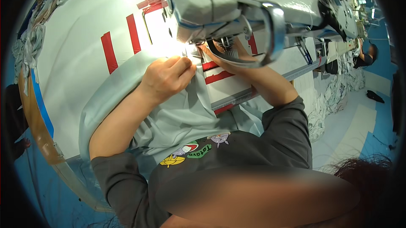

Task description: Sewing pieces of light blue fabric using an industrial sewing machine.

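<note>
Left hand (167, 78): fingers are bent together and pinched on the cloth (177, 118) just beside the needle area.
Right hand (215, 52): mostly hidden under the sewing machine (237, 4); whether its fingers are apart or together cannot be told.
Cloth: pale grey-green, spread from under the machine head down over the table's near edge to the person's lap.
Table (80, 50): white, marked with red tape strips (109, 52) left of the machine.
Far right: heaps of pale cloth (338, 92) are seen on the floor.
</note>
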The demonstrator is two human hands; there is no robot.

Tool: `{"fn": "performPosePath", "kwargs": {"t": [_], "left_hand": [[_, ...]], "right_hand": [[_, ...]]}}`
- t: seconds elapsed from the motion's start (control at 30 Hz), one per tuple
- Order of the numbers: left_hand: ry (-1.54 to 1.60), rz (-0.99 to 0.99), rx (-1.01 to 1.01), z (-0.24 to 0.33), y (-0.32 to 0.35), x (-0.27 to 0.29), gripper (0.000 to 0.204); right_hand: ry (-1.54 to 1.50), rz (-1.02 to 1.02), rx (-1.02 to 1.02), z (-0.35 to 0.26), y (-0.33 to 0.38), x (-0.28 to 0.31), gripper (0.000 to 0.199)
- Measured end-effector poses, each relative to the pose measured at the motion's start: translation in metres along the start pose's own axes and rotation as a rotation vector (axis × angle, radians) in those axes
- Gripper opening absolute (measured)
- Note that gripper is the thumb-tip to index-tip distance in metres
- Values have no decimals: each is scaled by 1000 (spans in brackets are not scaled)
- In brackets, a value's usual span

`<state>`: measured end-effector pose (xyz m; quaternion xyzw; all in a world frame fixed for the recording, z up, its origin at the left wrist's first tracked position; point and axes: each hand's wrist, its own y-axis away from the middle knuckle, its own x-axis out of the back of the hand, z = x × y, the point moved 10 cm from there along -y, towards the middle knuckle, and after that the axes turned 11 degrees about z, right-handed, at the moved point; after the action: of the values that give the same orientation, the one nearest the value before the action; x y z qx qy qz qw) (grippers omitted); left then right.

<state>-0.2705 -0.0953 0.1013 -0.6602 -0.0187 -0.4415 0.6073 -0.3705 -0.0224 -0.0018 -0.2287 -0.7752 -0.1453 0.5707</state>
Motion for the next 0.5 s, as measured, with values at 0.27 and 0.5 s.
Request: {"fn": "performPosePath", "kwargs": {"t": [0.27, 0.5], "left_hand": [[-2, -20, 59, -5, 0, -1, 6], [-5, -15, 40, -7, 1, -1, 6]], "right_hand": [[9, -92, 14, -13, 0, 5, 41], [-156, -91, 2, -25, -7, 23, 38]]}}
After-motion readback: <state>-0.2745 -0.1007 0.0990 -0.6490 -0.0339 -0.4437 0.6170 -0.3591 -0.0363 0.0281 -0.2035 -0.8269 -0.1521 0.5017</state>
